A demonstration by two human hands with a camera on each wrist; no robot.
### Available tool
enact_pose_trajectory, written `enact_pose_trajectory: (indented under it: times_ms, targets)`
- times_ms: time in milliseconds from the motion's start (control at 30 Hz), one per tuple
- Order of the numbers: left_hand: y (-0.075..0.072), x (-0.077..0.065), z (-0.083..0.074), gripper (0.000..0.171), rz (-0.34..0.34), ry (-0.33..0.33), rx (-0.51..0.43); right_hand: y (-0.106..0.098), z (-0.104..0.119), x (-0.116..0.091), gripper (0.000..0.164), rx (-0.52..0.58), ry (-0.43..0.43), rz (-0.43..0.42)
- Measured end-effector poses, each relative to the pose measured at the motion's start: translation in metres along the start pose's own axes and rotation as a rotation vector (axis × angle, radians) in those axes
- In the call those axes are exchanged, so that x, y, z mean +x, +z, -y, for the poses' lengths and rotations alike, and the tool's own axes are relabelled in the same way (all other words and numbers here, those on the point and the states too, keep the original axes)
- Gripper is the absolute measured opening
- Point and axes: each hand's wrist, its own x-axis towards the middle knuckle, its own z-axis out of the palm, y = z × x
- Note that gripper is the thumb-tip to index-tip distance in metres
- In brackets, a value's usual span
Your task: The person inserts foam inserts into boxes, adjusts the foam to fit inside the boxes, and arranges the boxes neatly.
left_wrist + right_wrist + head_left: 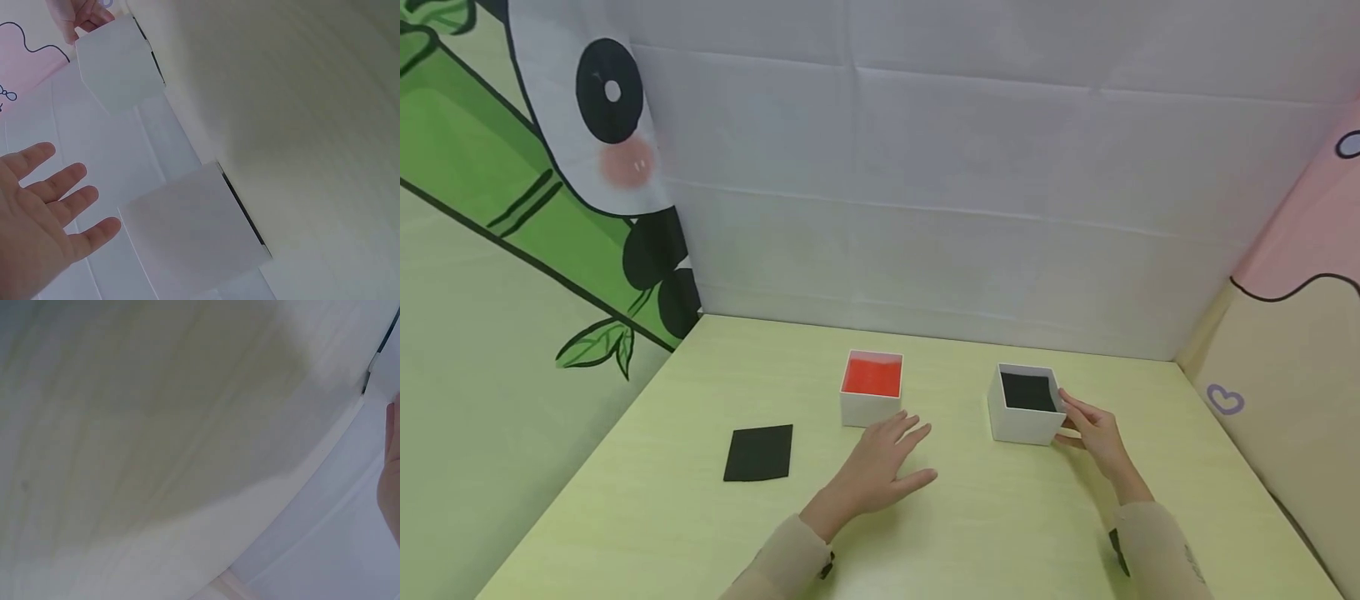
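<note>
A small white open-topped box (1026, 427) with a black sheet (1028, 392) inside stands on the right part of the table. My right hand (1093, 433) grips this box at its right side, fingers spread between rim and base. To the left stands a second white open box (870, 410), with a red sheet (872, 377) inside. Just in front of that box hovers my left hand (880, 467), fingers spread and holding nothing. In the left wrist view, my left hand's fingers (87, 240) are apart from the nearer box.
A flat black square (758, 453) lies on the pale yellow table (647, 517), left of the red-filled box. A white cloth wall (940, 208) rises behind the table. Printed cloth with a green bamboo stem (497, 167) borders the left side.
</note>
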Motion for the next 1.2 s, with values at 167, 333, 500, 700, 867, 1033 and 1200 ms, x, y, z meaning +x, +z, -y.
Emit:
enact_pose_trajectory:
  times_ms: [167, 333, 500, 700, 867, 1033, 1200]
  targets:
    - [-0.006, -0.014, 0.008, 0.060, 0.031, -0.037, 0.029, 0.001, 0.001, 0.000, 0.048, 0.012, 0.001, 0.004]
    - [-0.012, -0.032, 0.022, 0.059, -0.004, -0.064, 0.082, 0.001, 0.001, -0.001, 0.048, 0.036, -0.002, 0.011]
    - [-0.019, -0.044, 0.036, 0.055, -0.019, -0.125, 0.113, 0.001, -0.001, -0.002, 0.043, 0.037, -0.030, 0.017]
    - [-0.027, -0.056, 0.048, 0.052, -0.016, -0.196, 0.129, -0.002, -0.004, -0.002, 0.032, 0.078, -0.071, 0.037]
    - [-0.031, -0.065, 0.058, 0.053, -0.004, -0.246, 0.154, 0.000, -0.002, -0.004, 0.036, 0.059, -0.060, 0.034]
    - [-0.034, -0.073, 0.071, 0.051, 0.021, -0.279, 0.190, 0.000, 0.000, -0.004, 0.044, 0.035, -0.038, 0.012]
    - [-0.041, -0.084, 0.083, 0.051, 0.050, -0.313, 0.210, -0.003, -0.001, -0.004, 0.037, 0.055, -0.051, 0.033]
